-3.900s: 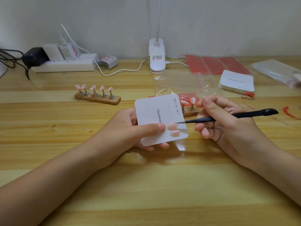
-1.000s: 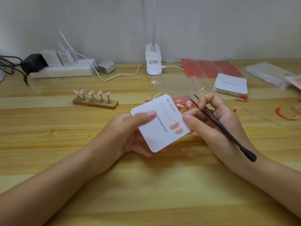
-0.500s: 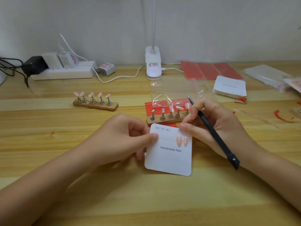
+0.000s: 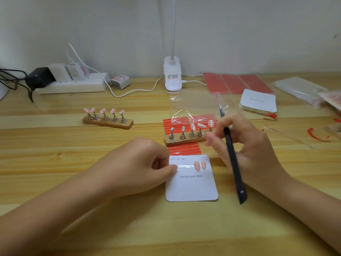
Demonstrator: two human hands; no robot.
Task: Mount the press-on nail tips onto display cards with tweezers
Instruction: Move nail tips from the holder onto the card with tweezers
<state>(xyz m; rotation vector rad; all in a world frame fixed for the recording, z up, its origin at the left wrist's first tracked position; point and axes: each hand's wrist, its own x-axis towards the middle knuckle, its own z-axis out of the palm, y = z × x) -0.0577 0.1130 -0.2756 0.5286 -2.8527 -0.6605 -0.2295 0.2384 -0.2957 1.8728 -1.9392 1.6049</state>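
A white display card [image 4: 191,185] printed "Handmade Nail" lies flat on the wooden table, with two pink nail tips [image 4: 200,165] stuck at the right end of its clear adhesive strip. My left hand [image 4: 140,163] pins the card's upper left edge with thumb and fingertips. My right hand [image 4: 245,146] hovers just right of the card, holding black tweezers [image 4: 232,159] whose tips point up and away. Directly behind the card a wooden holder [image 4: 186,139] carries three pink tips on metal stands, with two stands bare.
A second wooden holder [image 4: 108,121] with several pink tips stands at the left. Red adhesive strips [image 4: 184,149] lie under the near holder. A stack of blank cards [image 4: 258,101], plastic bags [image 4: 299,88], a lamp base [image 4: 172,78] and a power strip [image 4: 72,85] line the back.
The card went from being held up in my left hand to lying flat on the table. My right hand has left the card and lifted towards the near holder.
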